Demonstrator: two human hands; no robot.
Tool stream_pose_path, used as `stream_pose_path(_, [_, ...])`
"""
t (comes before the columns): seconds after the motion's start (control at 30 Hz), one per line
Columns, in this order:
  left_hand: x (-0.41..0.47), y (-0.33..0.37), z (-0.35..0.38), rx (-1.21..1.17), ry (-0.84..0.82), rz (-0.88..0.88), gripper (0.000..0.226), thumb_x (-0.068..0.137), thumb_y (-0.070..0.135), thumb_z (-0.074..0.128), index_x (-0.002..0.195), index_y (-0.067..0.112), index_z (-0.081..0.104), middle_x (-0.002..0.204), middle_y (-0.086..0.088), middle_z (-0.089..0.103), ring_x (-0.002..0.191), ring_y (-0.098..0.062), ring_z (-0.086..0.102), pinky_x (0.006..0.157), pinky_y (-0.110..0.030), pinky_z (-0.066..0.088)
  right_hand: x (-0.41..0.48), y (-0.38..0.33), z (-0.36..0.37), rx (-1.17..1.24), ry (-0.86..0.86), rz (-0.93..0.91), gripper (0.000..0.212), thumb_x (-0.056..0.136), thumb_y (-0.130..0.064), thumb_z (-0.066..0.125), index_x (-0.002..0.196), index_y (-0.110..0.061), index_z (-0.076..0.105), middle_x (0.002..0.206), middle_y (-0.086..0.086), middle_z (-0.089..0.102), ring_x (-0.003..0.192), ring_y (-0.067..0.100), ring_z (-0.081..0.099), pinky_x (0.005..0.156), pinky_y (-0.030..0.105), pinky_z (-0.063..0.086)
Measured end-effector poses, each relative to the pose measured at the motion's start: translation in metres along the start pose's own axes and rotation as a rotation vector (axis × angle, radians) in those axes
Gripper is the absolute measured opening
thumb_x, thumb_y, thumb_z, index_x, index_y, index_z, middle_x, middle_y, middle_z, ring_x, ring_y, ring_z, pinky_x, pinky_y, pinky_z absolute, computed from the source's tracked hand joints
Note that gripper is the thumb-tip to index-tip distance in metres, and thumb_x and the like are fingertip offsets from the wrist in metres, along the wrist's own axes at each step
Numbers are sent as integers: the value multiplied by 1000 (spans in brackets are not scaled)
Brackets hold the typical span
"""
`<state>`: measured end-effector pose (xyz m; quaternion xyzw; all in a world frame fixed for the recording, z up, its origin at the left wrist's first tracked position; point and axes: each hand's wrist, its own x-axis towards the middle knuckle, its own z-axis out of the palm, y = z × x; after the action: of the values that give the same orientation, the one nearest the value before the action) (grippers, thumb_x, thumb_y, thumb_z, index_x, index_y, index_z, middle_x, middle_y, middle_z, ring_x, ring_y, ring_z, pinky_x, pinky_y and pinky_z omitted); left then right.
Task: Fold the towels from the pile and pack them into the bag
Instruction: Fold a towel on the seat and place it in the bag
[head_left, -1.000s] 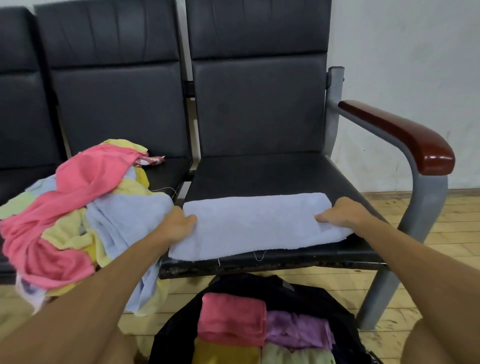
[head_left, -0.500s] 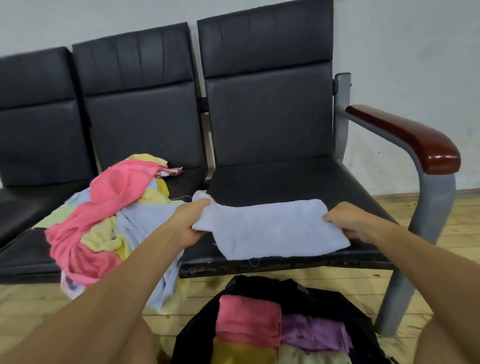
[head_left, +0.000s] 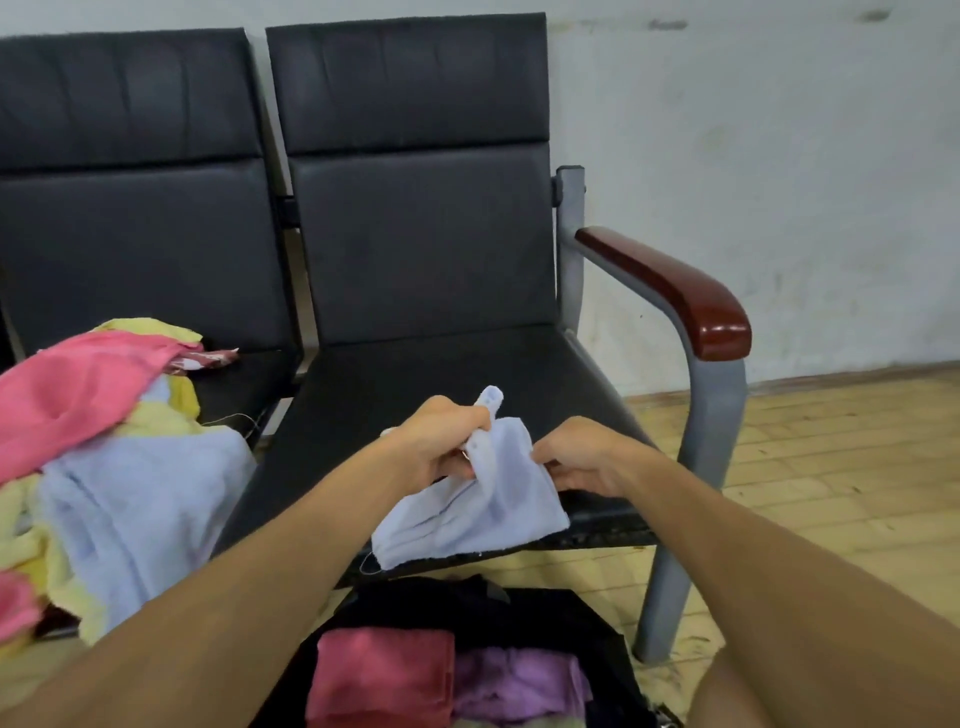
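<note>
Head view: pale blue towel (head_left: 483, 509) part-folded and bunched, lifted off the seat (head_left: 415, 384) at its top, lower edge sagging over the seat's front lip. Gripped at the upper end by the left hand (head_left: 441, 441), fingers curled round the cloth; pinched at the right edge by the right hand (head_left: 582, 460), just beside the left. Long axis running from the left grip down and toward the body. Directly below and nearer, the open bag (head_left: 426, 603), with packed towels (head_left: 384, 675) inside. Pile (head_left: 104, 467) off to the left, well apart. Probably next: squaring the fold, then straight down into the bag, with both hands about equally near.
</note>
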<state>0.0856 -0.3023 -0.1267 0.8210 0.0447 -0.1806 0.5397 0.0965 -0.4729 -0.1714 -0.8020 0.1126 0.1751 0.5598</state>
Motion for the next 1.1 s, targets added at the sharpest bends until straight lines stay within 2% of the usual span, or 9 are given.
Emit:
stream_pose_path(0.1, [3,-7,18,-18,-174,-20,23,98,19,49,89,1,60,78,-14,60,59,-18,62,51,-22,52,4,2,-1,50,-6,-7,14,91,-3,59,97,5,68,84,14,64,78,21,64,76,34,57])
stream_pose_path(0.2, [3,-17,14,-157,-311,-15,25,101,22,48,110,0,57,96,-15,62,67,-22,64,57,-27,55,6,2,3,102,24,-25,24,97,-9,55,108,9,65,84,13,64,70,17,62,65,29,56])
stream_pose_path(0.3, [9,-29,-11,-155,-74,79,20,98,15,52,116,10,57,103,-16,65,72,-22,67,59,-29,55,9,2,6,108,47,-34,31,99,-22,57,110,5,65,94,12,70,77,20,66,66,29,57])
stream_pose_path(0.4, [14,-54,-47,313,220,208,18,95,13,52,110,20,59,90,-6,65,75,-14,63,63,-25,48,11,0,9,52,65,-28,35,98,-30,58,112,1,63,103,11,72,84,20,69,62,28,56])
stream_pose_path(0.5, [14,-82,-70,494,239,148,14,95,30,57,97,17,60,84,-4,66,75,-15,60,67,-24,45,14,-1,13,-45,65,-29,34,93,-33,65,108,-2,65,97,7,73,79,16,70,58,25,53])
stream_pose_path(0.63, [21,-102,-70,653,179,50,50,79,70,54,94,24,64,106,-4,59,106,-23,54,90,-37,46,16,-1,15,-159,58,-40,21,90,-24,69,97,-4,71,95,9,74,86,22,69,69,28,51])
stream_pose_path(0.8, [16,-98,-58,344,97,111,30,82,44,63,101,23,54,105,5,57,99,-11,56,77,-27,47,12,-4,18,-198,54,-55,26,93,-26,65,103,-3,71,103,11,74,96,26,70,94,39,54])
stream_pose_path(0.97, [4,-92,-61,63,170,191,25,94,26,56,111,15,41,107,2,54,90,-5,56,66,-21,45,-3,-4,21,-69,47,-177,27,95,-21,62,120,-23,51,108,9,67,88,22,68,66,31,55])
stream_pose_path(1.1, [-11,-91,-72,-152,124,348,47,92,15,64,126,30,35,107,-1,64,90,-10,67,69,-17,53,-14,-4,20,-26,16,-388,21,96,-14,59,116,-18,68,116,3,68,101,19,68,78,29,59])
